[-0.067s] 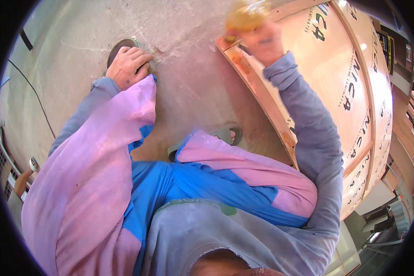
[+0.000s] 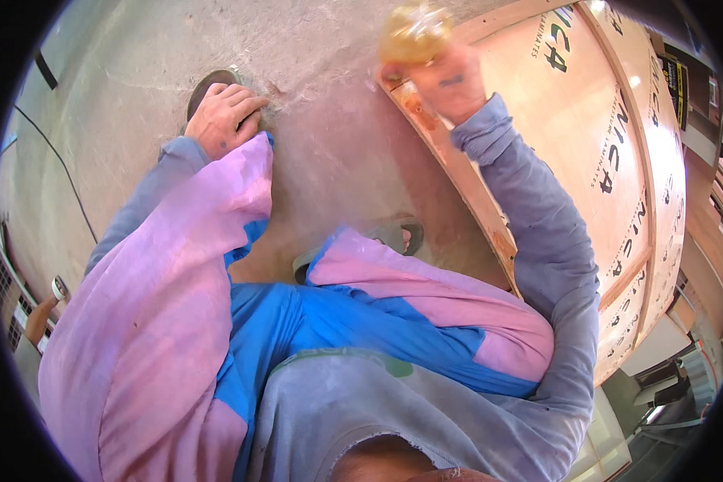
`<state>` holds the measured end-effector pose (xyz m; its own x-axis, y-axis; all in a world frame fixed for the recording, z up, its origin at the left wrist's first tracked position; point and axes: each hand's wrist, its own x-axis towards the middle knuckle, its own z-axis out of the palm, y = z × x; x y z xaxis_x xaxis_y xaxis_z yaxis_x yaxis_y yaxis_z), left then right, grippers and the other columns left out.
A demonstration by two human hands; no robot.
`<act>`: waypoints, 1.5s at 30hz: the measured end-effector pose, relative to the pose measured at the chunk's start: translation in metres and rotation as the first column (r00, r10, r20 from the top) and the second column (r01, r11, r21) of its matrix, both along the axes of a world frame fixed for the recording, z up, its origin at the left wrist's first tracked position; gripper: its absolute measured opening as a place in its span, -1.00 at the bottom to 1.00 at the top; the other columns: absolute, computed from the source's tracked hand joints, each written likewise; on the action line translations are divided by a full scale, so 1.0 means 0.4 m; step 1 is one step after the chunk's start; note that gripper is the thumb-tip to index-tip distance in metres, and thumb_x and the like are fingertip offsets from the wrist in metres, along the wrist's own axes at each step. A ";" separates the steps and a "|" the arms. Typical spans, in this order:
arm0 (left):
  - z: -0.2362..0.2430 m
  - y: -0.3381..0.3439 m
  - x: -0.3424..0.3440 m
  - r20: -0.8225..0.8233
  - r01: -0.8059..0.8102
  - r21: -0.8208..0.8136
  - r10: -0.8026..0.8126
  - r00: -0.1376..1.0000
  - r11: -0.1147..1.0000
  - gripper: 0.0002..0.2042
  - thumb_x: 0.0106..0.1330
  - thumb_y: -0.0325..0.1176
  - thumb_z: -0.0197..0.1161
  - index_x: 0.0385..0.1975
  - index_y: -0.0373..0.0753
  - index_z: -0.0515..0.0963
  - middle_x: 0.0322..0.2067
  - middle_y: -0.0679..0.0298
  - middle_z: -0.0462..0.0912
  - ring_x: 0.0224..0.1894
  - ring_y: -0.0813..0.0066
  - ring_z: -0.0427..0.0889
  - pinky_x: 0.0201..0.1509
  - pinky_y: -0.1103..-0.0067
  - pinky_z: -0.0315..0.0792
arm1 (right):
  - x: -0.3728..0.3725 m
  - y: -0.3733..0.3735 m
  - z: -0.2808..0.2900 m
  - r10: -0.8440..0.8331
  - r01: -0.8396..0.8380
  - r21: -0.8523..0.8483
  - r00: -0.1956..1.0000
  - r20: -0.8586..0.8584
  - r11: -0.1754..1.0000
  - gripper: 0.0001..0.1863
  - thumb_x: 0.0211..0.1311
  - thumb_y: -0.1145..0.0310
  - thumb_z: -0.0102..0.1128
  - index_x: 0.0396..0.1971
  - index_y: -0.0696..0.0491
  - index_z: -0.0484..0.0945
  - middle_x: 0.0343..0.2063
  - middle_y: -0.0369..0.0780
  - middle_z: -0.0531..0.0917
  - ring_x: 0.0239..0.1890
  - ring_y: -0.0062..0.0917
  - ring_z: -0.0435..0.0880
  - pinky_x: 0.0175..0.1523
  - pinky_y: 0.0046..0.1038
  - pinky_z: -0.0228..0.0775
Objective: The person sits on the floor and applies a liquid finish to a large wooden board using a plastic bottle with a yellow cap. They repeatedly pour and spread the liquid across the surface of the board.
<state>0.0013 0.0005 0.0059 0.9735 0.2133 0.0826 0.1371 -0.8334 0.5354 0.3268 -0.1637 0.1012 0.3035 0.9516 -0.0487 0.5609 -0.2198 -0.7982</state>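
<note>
My right hand (image 2: 451, 84), smeared by motion, grips a rounded, shiny, see-through yellow plastic thing (image 2: 415, 34); its exact kind is too blurred to tell. It is held at the far left corner of a large pale wooden panel (image 2: 570, 120) with a timber edge (image 2: 450, 157). Whether it touches the wood I cannot tell. My left hand (image 2: 226, 120) rests over the front of a dark sandal (image 2: 209, 87), beside the pink trouser hem. Its fingers are loosely bent, with a gap by the thumb and nothing visible in them.
Under me is a dusty concrete floor (image 2: 329, 120). My other sandal (image 2: 398, 234) is near the panel's edge. A dark cable (image 2: 60, 153) lies on the left. At the far left rim shows another person's arm (image 2: 38, 320). Boards (image 2: 703, 241) are stacked at the right.
My right hand and the yellow thing have shifted slightly left and nearer to me. My left hand has stayed in place.
</note>
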 end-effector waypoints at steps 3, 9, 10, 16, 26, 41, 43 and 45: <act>-0.006 -0.008 0.001 0.003 0.001 -0.015 -0.001 1.000 1.000 -0.77 0.23 -0.44 0.29 -0.12 -0.25 0.66 -0.22 0.20 0.71 -0.06 0.27 0.66 0.09 0.35 0.41 | 0.095 -0.003 -0.080 0.041 -0.039 0.127 0.999 -0.012 0.991 -0.57 0.16 0.43 0.47 0.04 0.11 0.61 -0.26 -0.24 0.81 -0.28 -0.56 0.77 -0.11 -0.43 0.63; -0.019 0.004 0.003 0.030 -0.013 0.019 0.013 0.999 1.000 -0.78 0.22 -0.45 0.30 -0.13 -0.25 0.66 -0.22 0.19 0.71 -0.07 0.27 0.66 0.08 0.35 0.42 | 0.349 0.036 -0.022 -0.339 0.311 0.147 0.907 0.251 0.939 -0.54 0.15 0.42 0.47 0.07 0.09 0.60 -0.27 -0.24 0.81 -0.25 -0.55 0.78 -0.14 -0.41 0.65; -0.017 0.002 0.000 0.023 -0.016 0.021 0.015 1.000 1.000 -0.78 0.22 -0.45 0.30 -0.13 -0.24 0.66 -0.22 0.19 0.71 -0.07 0.28 0.66 0.08 0.35 0.42 | 0.335 0.042 -0.019 -0.338 0.313 0.139 0.916 0.217 0.939 -0.54 0.15 0.42 0.47 0.08 0.09 0.60 -0.27 -0.23 0.81 -0.25 -0.55 0.79 -0.15 -0.42 0.65; -0.007 0.002 -0.001 -0.002 -0.011 0.009 0.011 1.000 1.000 -0.78 0.22 -0.45 0.30 -0.13 -0.23 0.66 -0.21 0.20 0.71 -0.06 0.29 0.66 0.08 0.36 0.42 | 0.046 0.044 -0.006 -0.150 0.140 -0.067 0.970 -0.193 0.988 -0.54 0.16 0.42 0.45 0.09 0.08 0.59 -0.30 -0.22 0.81 -0.24 -0.56 0.80 -0.22 -0.43 0.67; -0.009 0.009 0.011 0.007 0.001 0.013 -0.001 1.000 1.000 -0.78 0.22 -0.47 0.30 -0.13 -0.24 0.66 -0.21 0.20 0.71 -0.08 0.28 0.65 0.06 0.37 0.40 | -0.007 0.016 -0.035 0.094 -0.097 0.003 0.964 -0.248 0.995 -0.49 0.23 0.62 0.29 0.21 0.09 0.50 -0.07 -0.27 0.74 -0.11 -0.55 0.74 -0.01 -0.40 0.63; -0.003 0.004 0.003 -0.001 -0.021 0.013 0.021 1.000 1.000 -0.76 0.20 -0.47 0.30 -0.12 -0.25 0.66 -0.20 0.19 0.70 -0.05 0.27 0.65 0.08 0.35 0.41 | 0.114 -0.016 -0.029 -0.126 0.101 0.150 0.978 0.165 0.984 -0.71 0.10 0.40 0.53 -0.16 0.12 0.72 -0.32 -0.24 0.83 -0.32 -0.52 0.80 -0.18 -0.48 0.64; 0.006 0.004 0.008 -0.001 -0.021 0.003 0.021 1.000 1.000 -0.76 0.20 -0.48 0.30 -0.12 -0.26 0.66 -0.21 0.19 0.70 -0.04 0.27 0.65 0.09 0.35 0.41 | 0.103 -0.013 -0.002 -0.113 0.105 0.055 0.978 0.173 0.993 -0.71 0.08 0.42 0.50 -0.16 0.09 0.72 -0.34 -0.23 0.82 -0.31 -0.47 0.81 -0.14 -0.45 0.66; 0.009 0.003 0.010 -0.005 -0.024 -0.002 0.023 1.000 1.000 -0.76 0.21 -0.48 0.30 -0.12 -0.26 0.66 -0.20 0.18 0.70 -0.04 0.27 0.65 0.09 0.35 0.40 | 0.127 -0.016 0.000 -0.157 0.156 0.019 0.978 0.138 0.988 -0.73 0.11 0.45 0.46 -0.15 0.09 0.71 -0.33 -0.24 0.82 -0.29 -0.51 0.80 -0.13 -0.47 0.65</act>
<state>0.0051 0.0016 0.0094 0.9686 0.2363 0.0776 0.1591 -0.8286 0.5368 0.3776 -0.1702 0.1012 0.4517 0.8921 0.0116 0.6253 -0.3073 -0.7173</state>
